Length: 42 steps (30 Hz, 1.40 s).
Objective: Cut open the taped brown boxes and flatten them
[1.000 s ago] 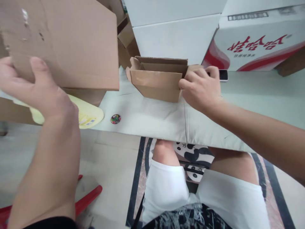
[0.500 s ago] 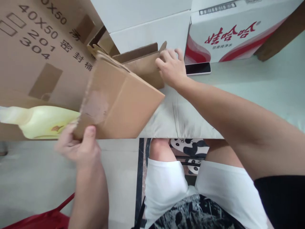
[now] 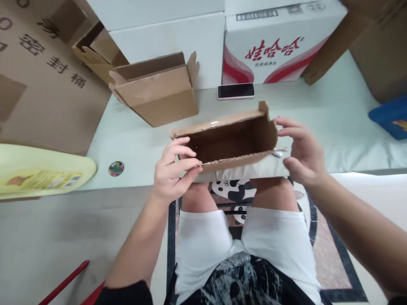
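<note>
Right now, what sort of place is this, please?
Perhaps a storage corner or workroom, but I cannot be sure: a large printed carton at left, a white-and-red carton at the back of the table, and an open cardboard box at its front edge.

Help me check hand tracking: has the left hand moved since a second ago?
Yes, rightward: a second ago the left hand was left of the round patterned disc; now it is right of it, at the open cardboard box.
</note>
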Motion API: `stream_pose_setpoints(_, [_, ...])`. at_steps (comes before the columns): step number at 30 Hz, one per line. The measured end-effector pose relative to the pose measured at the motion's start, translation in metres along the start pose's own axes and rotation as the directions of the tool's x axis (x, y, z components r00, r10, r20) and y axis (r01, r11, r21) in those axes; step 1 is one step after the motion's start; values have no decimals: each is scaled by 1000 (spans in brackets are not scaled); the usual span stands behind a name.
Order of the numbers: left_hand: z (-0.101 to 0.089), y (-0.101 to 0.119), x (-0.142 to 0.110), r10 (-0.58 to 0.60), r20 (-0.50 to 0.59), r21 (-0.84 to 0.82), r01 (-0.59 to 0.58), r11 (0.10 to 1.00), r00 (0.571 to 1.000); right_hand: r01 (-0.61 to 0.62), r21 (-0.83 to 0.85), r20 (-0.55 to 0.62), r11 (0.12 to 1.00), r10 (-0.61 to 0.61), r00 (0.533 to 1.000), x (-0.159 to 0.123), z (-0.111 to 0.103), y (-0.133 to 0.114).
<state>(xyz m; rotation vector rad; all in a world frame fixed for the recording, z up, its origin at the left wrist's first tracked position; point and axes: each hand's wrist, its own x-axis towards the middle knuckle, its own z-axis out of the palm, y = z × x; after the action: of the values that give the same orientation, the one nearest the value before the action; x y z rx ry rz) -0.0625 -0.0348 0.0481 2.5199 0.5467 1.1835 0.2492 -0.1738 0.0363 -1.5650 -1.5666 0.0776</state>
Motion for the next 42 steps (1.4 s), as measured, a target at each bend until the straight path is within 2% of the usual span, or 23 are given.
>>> stream_pose_setpoints(2, [9, 5, 7, -42, 0, -13, 42, 999, 999, 55, 95, -13, 994, -54, 998, -3, -5, -2])
stream_pose_setpoints(4, [13, 8, 11, -34, -42, -47, 32, 998, 999, 81, 74, -63, 994, -76, 995, -5, -3, 2])
stream_pose_setpoints(6, [13, 12, 14, -17, -47, -93, 13, 996, 999, 156, 38, -125, 987, -150, 981, -6, 3, 8])
stream_pose_setpoints(9, [8, 17, 17, -26, 62, -134, 34, 990, 998, 288, 11, -174, 958, -282, 944, -8, 13, 14])
stream_pose_setpoints(11, [4, 19, 19, -50, 105, -97, 60, 993, 993, 298, -6, -155, 955, -295, 943, -6, 17, 13])
stream_pose_setpoints(13, [-1, 19, 23, -129, 115, 17, 128, 992, 985, 298, -12, -146, 954, -297, 944, -4, 18, 9])
stream_pose_setpoints(15, [-5, 18, 28, -266, 149, 135, 247, 960, 952, 330, -3, -164, 944, -326, 931, -3, 17, 6])
stream_pose_setpoints(17, [-8, 17, 35, -399, 218, 204, 358, 911, 891, 363, -6, -189, 932, -357, 915, -4, 15, 5])
stream_pose_setpoints(19, [-10, 16, 42, -471, 272, 257, 409, 876, 839, 343, -13, -195, 939, -339, 920, -6, 12, 6])
stream_pose_setpoints(21, [-9, 14, 49, -494, 286, 309, 409, 859, 821, 267, -28, -172, 963, -268, 948, -7, 9, 7])
stream_pose_setpoints(23, [-7, 12, 52, -484, 295, 321, 392, 862, 824, 199, -25, -129, 980, -200, 971, -6, 7, 7])
stream_pose_setpoints(25, [-4, 10, 53, -459, 312, 281, 380, 881, 832, 194, 24, -68, 981, -192, 979, -3, 8, 4])
stream_pose_setpoints(28, [-1, 7, 48, -403, 321, 135, 379, 915, 857, 213, 146, 60, 966, -223, 973, 1, 11, -1])
stream_pose_setpoints(30, [-1, 4, 41, -369, 220, 14, 375, 927, 903, 195, 207, 116, 959, -222, 968, 3, 13, -2])
stream_pose_setpoints(32, [0, -3, 30, -364, -33, -87, 360, 929, 931, 175, 252, 131, 952, -212, 968, 4, 12, -2])
stream_pose_setpoints(33, [0, -7, 23, -366, -208, -127, 346, 930, 907, 170, 267, 145, 949, -214, 966, 4, 10, -1])
stream_pose_setpoints(34, [0, -12, 17, -405, -311, -172, 368, 914, 860, 169, 280, 175, 945, -223, 959, 5, 8, -1])
stream_pose_setpoints(35, [0, -17, 10, -440, -394, -237, 373, 897, 807, 172, 292, 218, 941, -240, 946, 6, 5, -1])
stream_pose_setpoints(36, [0, -20, 3, -474, -415, -310, 369, 876, 777, 174, 306, 268, 936, -260, 928, 7, 1, 0])
stream_pose_setpoints(37, [1, -23, -3, -503, -319, -358, 389, 849, 803, 171, 322, 319, 931, -276, 907, 8, -2, 0])
stream_pose_setpoints(39, [2, -25, -12, -473, -171, -410, 374, 832, 864, 143, 362, 401, 921, -292, 869, 11, -8, 2])
stream_pose_setpoints(41, [2, -22, -16, -385, 24, -408, 361, 839, 923, 95, 409, 435, 908, -286, 854, 13, -11, 5])
stream_pose_setpoints(42, [2, -20, -15, -334, 113, -386, 351, 853, 936, 74, 433, 439, 898, -282, 853, 14, -11, 6])
